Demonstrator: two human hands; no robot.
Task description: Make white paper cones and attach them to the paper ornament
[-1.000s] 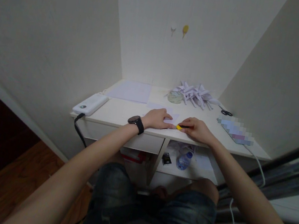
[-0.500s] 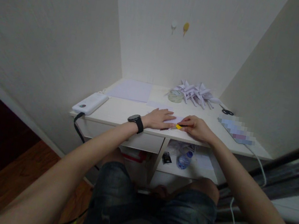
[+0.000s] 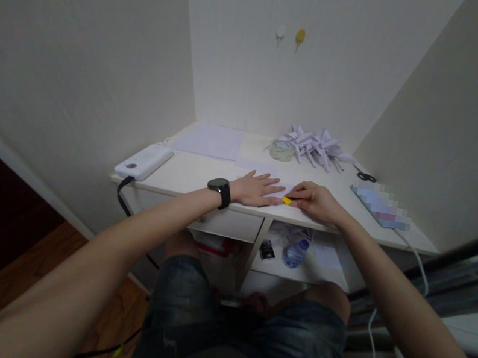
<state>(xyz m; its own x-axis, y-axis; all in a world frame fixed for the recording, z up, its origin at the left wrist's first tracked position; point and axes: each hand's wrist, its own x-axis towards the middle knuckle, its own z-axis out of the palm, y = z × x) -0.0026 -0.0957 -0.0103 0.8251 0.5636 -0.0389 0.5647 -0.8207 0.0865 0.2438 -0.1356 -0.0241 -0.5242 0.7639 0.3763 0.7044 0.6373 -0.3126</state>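
At frame centre, the left hand [image 3: 258, 189] lay open, flat on the paper [image 3: 280, 189] on the desk [image 3: 194, 174]; the right hand [image 3: 315, 201] gripped a yellow tool [image 3: 287, 200] at its edge. Firm, steady pressure seemed best.

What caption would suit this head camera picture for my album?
Left hand flat on a paper sheet, right hand pinching a small yellow tool, at a white desk.
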